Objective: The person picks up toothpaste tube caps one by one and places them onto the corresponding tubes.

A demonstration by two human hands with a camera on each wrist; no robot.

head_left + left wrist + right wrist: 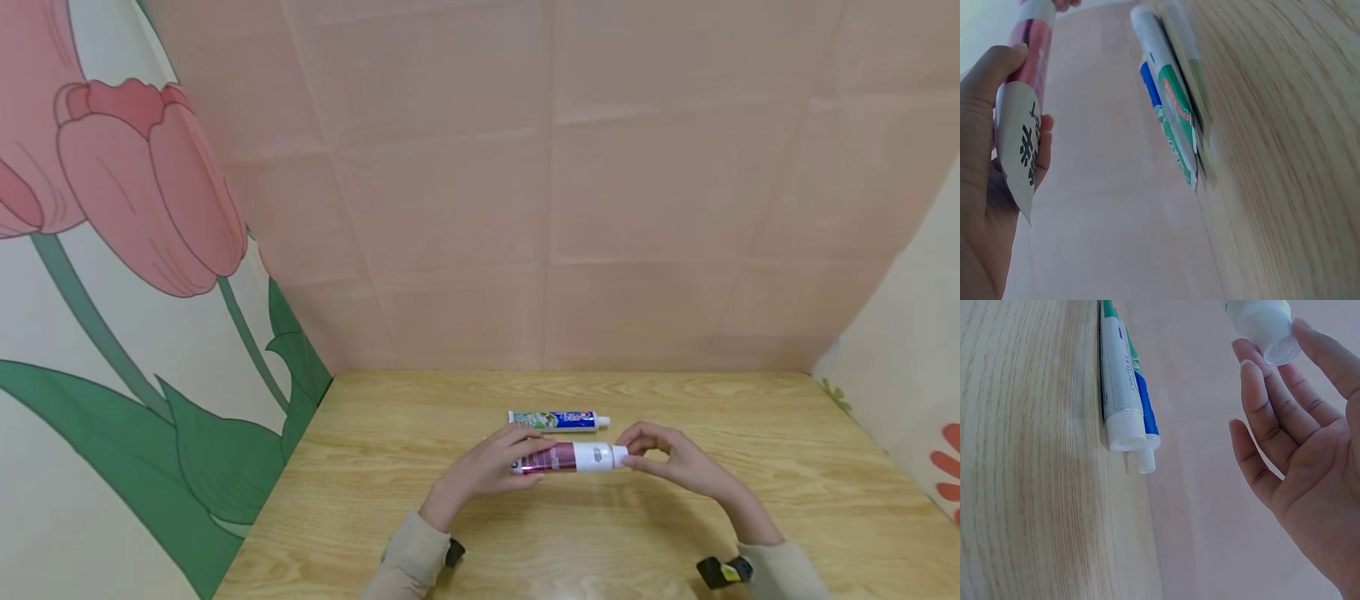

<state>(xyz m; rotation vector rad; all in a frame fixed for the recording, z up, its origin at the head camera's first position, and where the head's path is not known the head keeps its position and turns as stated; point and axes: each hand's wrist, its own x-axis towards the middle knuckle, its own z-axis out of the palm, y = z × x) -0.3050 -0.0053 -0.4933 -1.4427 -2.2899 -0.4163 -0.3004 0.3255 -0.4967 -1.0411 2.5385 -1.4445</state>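
A maroon-and-white toothpaste tube point(592, 457) is held level above the table, its white cap point(1282, 349) toward the right. My left hand point(487, 463) grips the tube's body; in the left wrist view the thumb lies across its pink band, with the flat crimped end pointing down past the palm. At the other end my right hand point(681, 460) pinches the cap between thumb and fingers, the remaining fingers loosely bent. Beyond the hands lies a blue-and-green toothpaste tube point(562, 421). A white-and-green tube point(1121, 381) lies beside it in both wrist views, hidden in the head view.
The wood-grain table point(360, 517) ends at a pink sheet-covered wall point(547, 208). A tulip-patterned wall point(150, 183) stands at the left, and a pale flowered wall point(915, 358) at the right.
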